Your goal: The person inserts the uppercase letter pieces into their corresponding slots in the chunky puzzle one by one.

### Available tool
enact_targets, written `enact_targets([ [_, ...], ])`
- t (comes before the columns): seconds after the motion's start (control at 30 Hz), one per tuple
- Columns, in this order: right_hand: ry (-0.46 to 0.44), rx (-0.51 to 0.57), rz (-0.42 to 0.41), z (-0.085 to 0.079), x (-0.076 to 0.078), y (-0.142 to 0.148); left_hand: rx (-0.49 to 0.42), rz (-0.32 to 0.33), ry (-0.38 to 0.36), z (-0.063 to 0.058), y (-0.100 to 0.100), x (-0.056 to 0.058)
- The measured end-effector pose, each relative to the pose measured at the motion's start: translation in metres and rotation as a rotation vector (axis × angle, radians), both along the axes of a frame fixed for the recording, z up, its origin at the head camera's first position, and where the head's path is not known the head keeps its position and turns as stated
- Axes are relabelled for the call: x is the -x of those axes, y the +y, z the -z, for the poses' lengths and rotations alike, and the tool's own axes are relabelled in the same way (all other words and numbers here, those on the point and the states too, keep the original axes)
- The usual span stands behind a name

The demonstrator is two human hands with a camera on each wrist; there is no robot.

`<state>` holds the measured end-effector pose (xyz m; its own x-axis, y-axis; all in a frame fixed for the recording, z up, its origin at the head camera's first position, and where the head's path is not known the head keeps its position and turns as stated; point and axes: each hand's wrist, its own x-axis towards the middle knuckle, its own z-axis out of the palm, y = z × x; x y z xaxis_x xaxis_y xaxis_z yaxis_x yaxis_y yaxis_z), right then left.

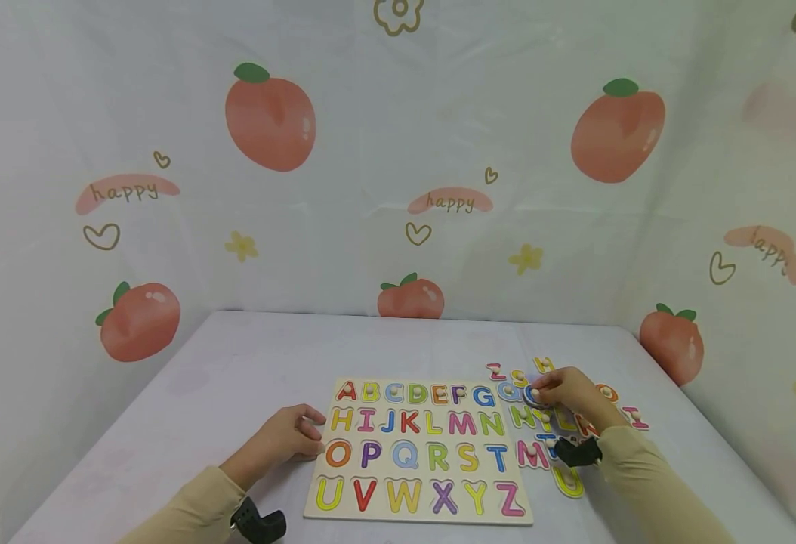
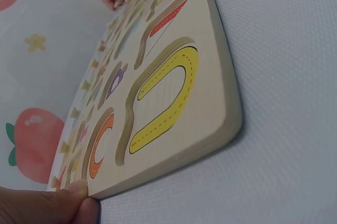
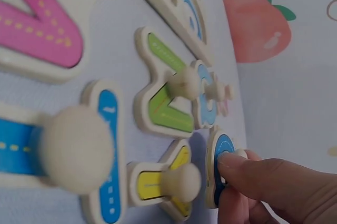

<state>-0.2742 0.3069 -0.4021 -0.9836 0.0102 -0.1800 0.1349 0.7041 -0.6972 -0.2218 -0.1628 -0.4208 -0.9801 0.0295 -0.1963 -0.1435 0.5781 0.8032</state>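
Observation:
A wooden alphabet puzzle board (image 1: 425, 515) lies flat on the white table. Knobbed letters from A to F fill the start of its top row; the other rows show bare recesses. At the board's left edge my left hand (image 1: 289, 434) grips the rim, thumb (image 2: 76, 188) on top and a finger below. To the right of the board, my right hand (image 1: 570, 394) pinches a blue letter piece (image 3: 223, 145) with thumb and fingers near its knob. Fingers partly cover this piece, so which letter it is I cannot tell.
Loose knobbed letters crowd the table right of the board: a green N (image 1: 522, 417), a pink M (image 1: 532, 455), a yellow U (image 1: 568, 481), a pink Z (image 1: 495, 371), a yellow H (image 1: 544, 365) and a pink I (image 1: 634, 417). A printed curtain (image 1: 344, 249) stands behind.

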Motion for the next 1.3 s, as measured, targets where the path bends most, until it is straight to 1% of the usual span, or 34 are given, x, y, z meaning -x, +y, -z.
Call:
enact_targets([
  [0.13,0.021,0.002,-0.010,-0.006,0.003,-0.002,0.001,-0.001,0.000,0.000,0.000,0.000],
  [0.3,0.060,0.024,-0.053,-0.013,0.005,-0.010,-0.003,0.000,0.001,0.000,0.000,0.000],
  [0.53,0.080,0.042,-0.057,-0.016,0.009,-0.028,-0.006,-0.001,0.001,0.001,0.000,0.000],
  [0.7,0.105,0.031,-0.058,-0.010,0.012,-0.041,-0.004,0.001,0.000,0.000,0.000,0.000],
  [0.83,0.124,0.048,-0.052,-0.005,0.013,-0.053,-0.002,-0.004,0.001,0.001,0.000,0.000],
  [0.97,0.124,0.059,-0.032,-0.002,0.012,-0.067,0.002,-0.005,0.004,0.001,0.000,-0.001],
  [1.17,0.090,0.065,-0.032,0.001,0.014,-0.078,0.007,-0.005,0.004,0.000,0.000,-0.001],
  [1.3,0.064,0.050,-0.016,0.006,0.017,-0.082,0.003,-0.005,0.005,0.001,0.000,-0.002],
])
